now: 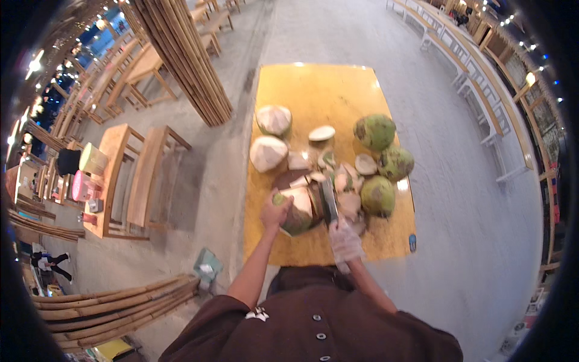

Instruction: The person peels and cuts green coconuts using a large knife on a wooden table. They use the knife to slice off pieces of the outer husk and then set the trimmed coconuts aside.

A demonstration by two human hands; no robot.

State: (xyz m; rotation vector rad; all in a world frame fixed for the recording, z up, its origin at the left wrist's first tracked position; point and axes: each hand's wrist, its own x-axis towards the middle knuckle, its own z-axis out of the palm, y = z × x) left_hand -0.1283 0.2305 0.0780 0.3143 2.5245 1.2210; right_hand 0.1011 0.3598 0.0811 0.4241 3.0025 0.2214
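Note:
On the yellow table [316, 90] lies a partly trimmed green coconut [296, 217], its white husk showing on top. My left hand [275, 211] grips its left side. In a clear glove, my right hand [344, 240] is shut on the handle of a cleaver [328, 199], whose blade points away from me at the coconut's right side. A dark round board [289, 178] shows partly behind the coconut. Husk pieces [348, 203] are heaped right of the blade. Two peeled coconuts [268, 154] [274, 120] stand at the table's left, and a cut husk slice [321, 133] lies beyond.
Several whole green coconuts [378, 196] line the table's right side, near a small blue object [412, 243] at the corner. A bamboo pillar [185, 59] rises at the far left. A wooden bench [147, 176] and a green bin [208, 264] stand to the left.

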